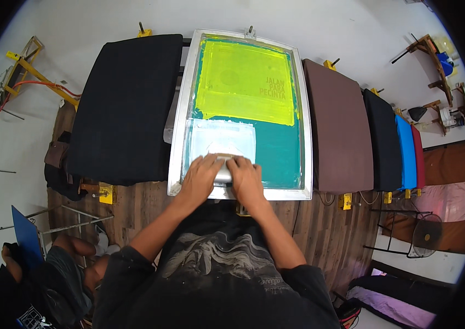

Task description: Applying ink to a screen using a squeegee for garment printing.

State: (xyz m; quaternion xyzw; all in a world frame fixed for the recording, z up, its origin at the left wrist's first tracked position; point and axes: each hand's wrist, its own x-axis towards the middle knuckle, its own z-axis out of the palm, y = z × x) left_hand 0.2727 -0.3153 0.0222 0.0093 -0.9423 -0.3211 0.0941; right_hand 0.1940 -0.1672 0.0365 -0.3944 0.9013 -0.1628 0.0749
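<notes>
A silk-screen frame [307,137] with a silver rim lies in front of me. Yellow-green coating [243,66] covers the far part of its mesh, with some lettering at the right. Nearer to me the mesh is teal [281,148], and a white inked rectangle [223,131] takes up the left. My left hand [200,175] and my right hand [247,178] are closed side by side on a squeegee [223,174], at the near edge of the white area. Part of the squeegee shows between them as a silvery piece; its blade is hidden.
A pallet with black fabric [125,109] stands to the left. On the right follow brown fabric [339,126], black fabric [383,142], blue fabric [406,153] and red fabric [418,159]. Another person [68,268] is at the lower left. A fan [427,236] stands far right.
</notes>
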